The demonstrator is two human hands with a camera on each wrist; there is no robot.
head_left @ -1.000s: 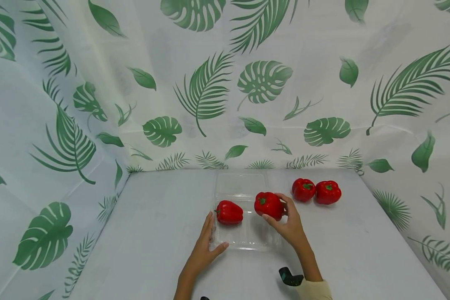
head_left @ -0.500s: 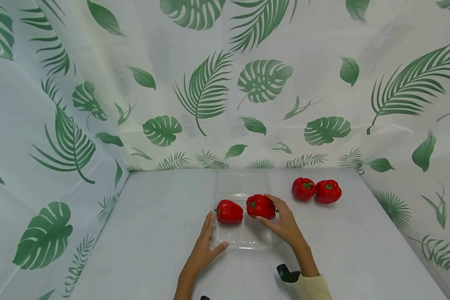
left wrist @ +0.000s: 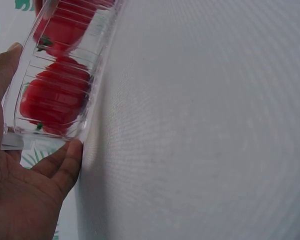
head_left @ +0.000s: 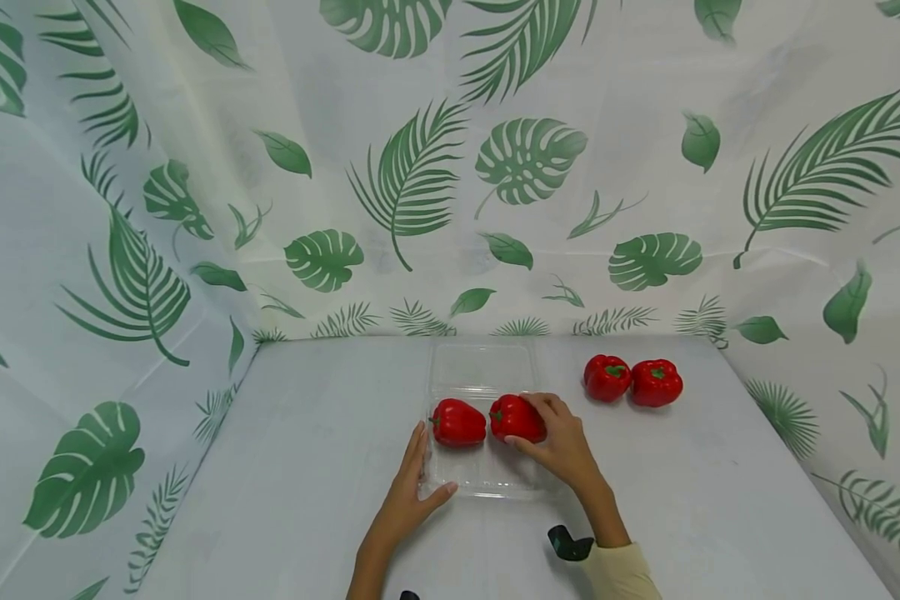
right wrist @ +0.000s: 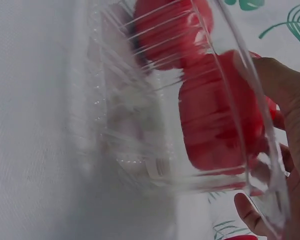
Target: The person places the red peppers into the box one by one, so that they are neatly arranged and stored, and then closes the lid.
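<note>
A clear plastic clamshell container (head_left: 487,481) lies with its lid laid back. A red bell pepper (head_left: 459,423) rests on its side in the left part, stem to the left. In the right part, my right hand (head_left: 566,446) grips a second red bell pepper (head_left: 516,418), fingers behind it and thumb in front. Through the clear wall, the right wrist view shows this held bell pepper (right wrist: 217,115) beside the other one. My left hand (head_left: 405,500) touches the container's left side and front corner with straight fingers and a spread thumb; the left wrist view shows these fingers (left wrist: 67,167) against its end wall.
Two more red bell peppers (head_left: 607,379) (head_left: 656,383) stand side by side on the white table (head_left: 307,433), right of the lid (head_left: 482,367). A leaf-printed white sheet (head_left: 450,192) hangs at the back and sides. A black device (head_left: 570,544) sits by my right wrist.
My right hand has moved left and slightly down with its bell pepper, from above the container's right side into it, closer to the other pepper. The left hand has stayed put.
</note>
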